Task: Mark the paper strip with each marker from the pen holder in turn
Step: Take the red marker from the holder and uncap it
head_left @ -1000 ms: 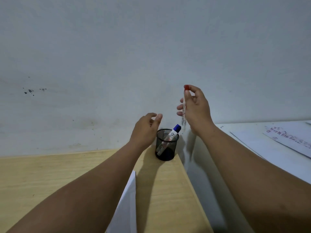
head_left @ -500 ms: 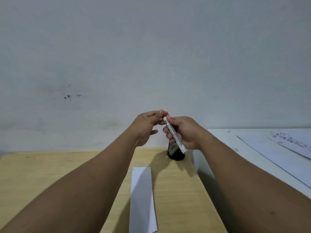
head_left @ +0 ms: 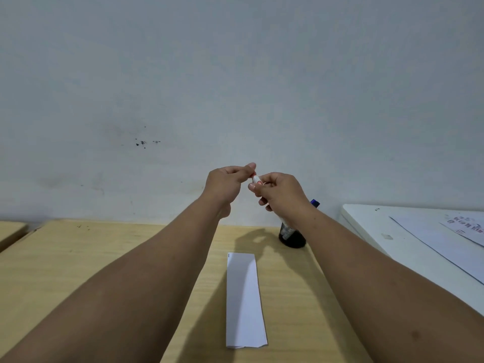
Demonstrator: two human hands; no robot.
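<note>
Right hand (head_left: 281, 191) grips the marker (head_left: 256, 180); left hand (head_left: 227, 180) pinches its cap end.

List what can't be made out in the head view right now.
- Marker: mostly hidden inside the left hand and right hand; whether its cap is on or off is unclear.
- Pen holder: rim and contents covered by the right wrist; only a blue cap shows.
- Printed sheet: cut off by the right edge, text too small.
- Paper strip: tiny dark mark at the top-left corner, too small to tell.
</note>
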